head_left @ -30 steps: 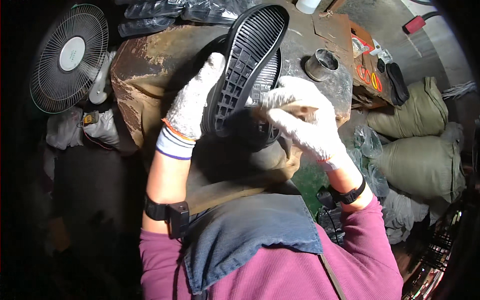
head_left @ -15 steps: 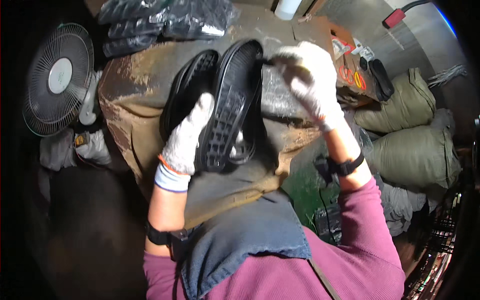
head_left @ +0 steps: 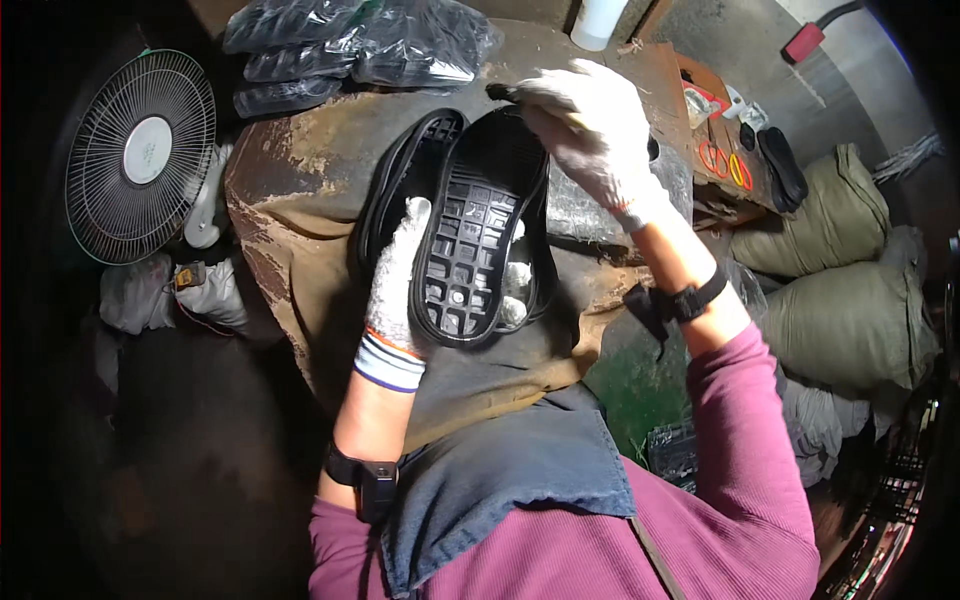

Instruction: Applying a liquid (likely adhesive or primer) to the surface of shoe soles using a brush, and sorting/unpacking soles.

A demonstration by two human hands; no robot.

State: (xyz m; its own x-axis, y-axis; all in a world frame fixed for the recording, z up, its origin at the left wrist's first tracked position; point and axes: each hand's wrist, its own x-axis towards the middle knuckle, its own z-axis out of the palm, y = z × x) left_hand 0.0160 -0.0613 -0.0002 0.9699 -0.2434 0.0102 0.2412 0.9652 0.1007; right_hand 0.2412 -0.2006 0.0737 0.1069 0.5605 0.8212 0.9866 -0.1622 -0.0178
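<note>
My left hand (head_left: 400, 270), in a white knit glove, grips a black shoe sole (head_left: 465, 240) by its left edge. The thumb lies along the rim, and fingertips show past its right side. The sole's hollow, gridded face is turned up toward me. Over its far end is my gloved right hand (head_left: 590, 125), closed round a slim dark tool (head_left: 500, 92). One dark end pokes out to the left of the fist; the rest is mostly covered, so its exact kind cannot be made out. Behind the held sole, more black soles (head_left: 395, 170) lie on the cloth-covered work surface.
Plastic-wrapped black packs (head_left: 370, 50) are stacked at the back left, by a standing fan (head_left: 147, 150). Scissors (head_left: 740, 170) lie at the right edge near another dark sole (head_left: 783, 165). Bulging green sacks (head_left: 845, 320) stand at the right. A white bottle (head_left: 596, 22) is at the back.
The held sole has turned so its gridded face shows more fully. My right hand has shifted from beside the sole's far end to over it, with the dark tool.
</note>
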